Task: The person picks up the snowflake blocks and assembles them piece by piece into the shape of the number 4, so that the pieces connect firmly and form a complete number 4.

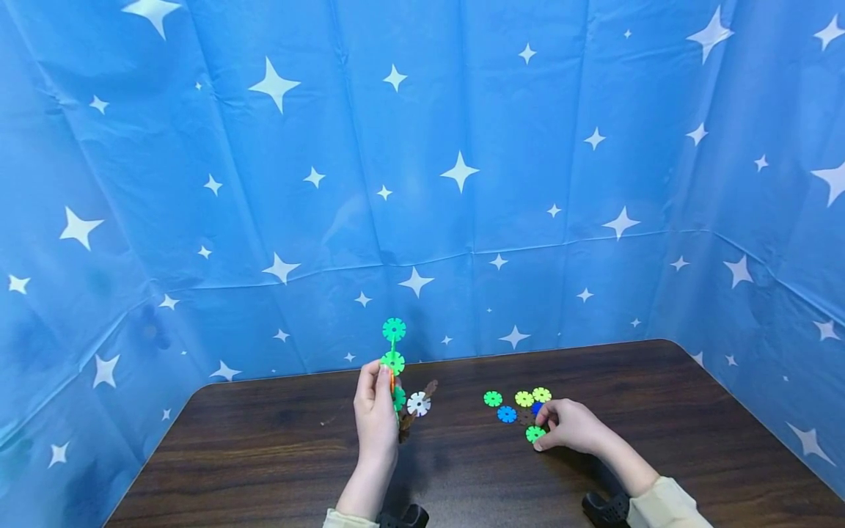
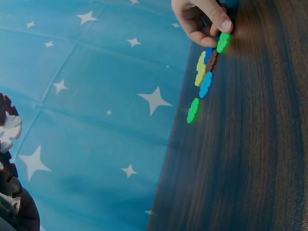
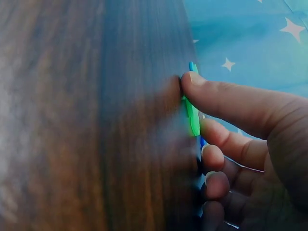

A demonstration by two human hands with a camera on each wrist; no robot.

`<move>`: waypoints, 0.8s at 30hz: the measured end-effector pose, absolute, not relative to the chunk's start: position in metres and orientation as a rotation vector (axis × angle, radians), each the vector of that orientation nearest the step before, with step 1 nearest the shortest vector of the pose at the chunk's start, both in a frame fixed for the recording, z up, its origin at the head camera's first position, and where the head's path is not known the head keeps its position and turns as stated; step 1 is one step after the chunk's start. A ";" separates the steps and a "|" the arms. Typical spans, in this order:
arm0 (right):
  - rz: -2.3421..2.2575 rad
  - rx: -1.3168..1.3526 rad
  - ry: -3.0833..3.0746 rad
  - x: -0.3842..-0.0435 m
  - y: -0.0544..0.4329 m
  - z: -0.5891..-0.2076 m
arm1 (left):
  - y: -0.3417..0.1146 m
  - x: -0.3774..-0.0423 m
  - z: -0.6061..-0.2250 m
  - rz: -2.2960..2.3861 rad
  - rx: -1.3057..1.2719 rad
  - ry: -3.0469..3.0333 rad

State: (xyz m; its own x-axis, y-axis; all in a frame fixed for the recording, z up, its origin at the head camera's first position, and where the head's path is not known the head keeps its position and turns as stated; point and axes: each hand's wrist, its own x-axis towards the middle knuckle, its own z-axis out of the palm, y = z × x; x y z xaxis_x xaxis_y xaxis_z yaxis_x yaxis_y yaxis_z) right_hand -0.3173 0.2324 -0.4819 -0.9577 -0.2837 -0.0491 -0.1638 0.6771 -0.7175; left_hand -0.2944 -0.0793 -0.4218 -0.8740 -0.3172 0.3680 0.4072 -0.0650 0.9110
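Note:
My left hand (image 1: 376, 414) grips an upright assembly of notched plastic discs above the table. Two green discs (image 1: 394, 330) rise from its top, with orange showing by the thumb. A white disc (image 1: 419, 404) and brown discs (image 1: 407, 422) stick out on its right side; in the left wrist view the white disc (image 2: 10, 132) shows at the left edge. My right hand (image 1: 574, 427) pinches a loose green disc (image 1: 535, 435) at the table, thumb and index finger at its edges. The right wrist view shows this green disc (image 3: 193, 118) edge-on beside the thumb.
Several loose discs lie beyond the right hand: a green disc (image 1: 492, 399), a light blue disc (image 1: 506, 414), two yellow discs (image 1: 524, 399), a brown disc (image 1: 525, 416) and a partly hidden dark blue disc (image 1: 538, 408). A blue star-patterned curtain (image 1: 422, 220) hangs behind the dark wooden table (image 1: 264, 447).

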 end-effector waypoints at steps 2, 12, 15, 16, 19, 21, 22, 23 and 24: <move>-1.147 -0.354 2.721 -0.317 0.232 -0.481 | -0.079 -0.294 -0.422 -1.984 -0.094 -1.737; -1.188 -0.389 2.660 -0.314 0.230 -0.476 | -0.078 -0.293 -0.421 -1.995 -0.078 -1.750; -1.209 -0.405 2.647 -0.314 0.231 -0.477 | -0.078 -0.293 -0.421 -1.993 -0.075 -1.752; -1.224 -0.410 2.638 -0.314 0.232 -0.477 | -0.078 -0.293 -0.421 -1.993 -0.076 -1.752; -1.298 -0.419 2.578 -0.315 0.233 -0.477 | -0.078 -0.293 -0.421 -1.993 -0.080 -1.746; -1.359 -0.431 2.522 -0.316 0.232 -0.476 | -0.078 -0.293 -0.422 -1.994 -0.083 -1.743; -1.387 -0.443 2.497 -0.317 0.232 -0.475 | -0.078 -0.293 -0.422 -1.993 -0.084 -1.743; -1.410 -0.454 2.476 -0.317 0.230 -0.472 | -0.078 -0.293 -0.422 -1.992 -0.085 -1.743; -1.428 -0.468 2.461 -0.317 0.229 -0.469 | -0.078 -0.293 -0.422 -1.991 -0.085 -1.744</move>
State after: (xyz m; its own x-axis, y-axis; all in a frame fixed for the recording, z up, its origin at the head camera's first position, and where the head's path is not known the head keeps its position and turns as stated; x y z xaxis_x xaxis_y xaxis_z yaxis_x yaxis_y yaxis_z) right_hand -0.3174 0.2285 -0.4694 -0.9151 -0.3988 -0.0600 -0.1459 0.4660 -0.8727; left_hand -0.2927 -0.0775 -0.4215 -0.8788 -0.3165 0.3572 0.3957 -0.0648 0.9161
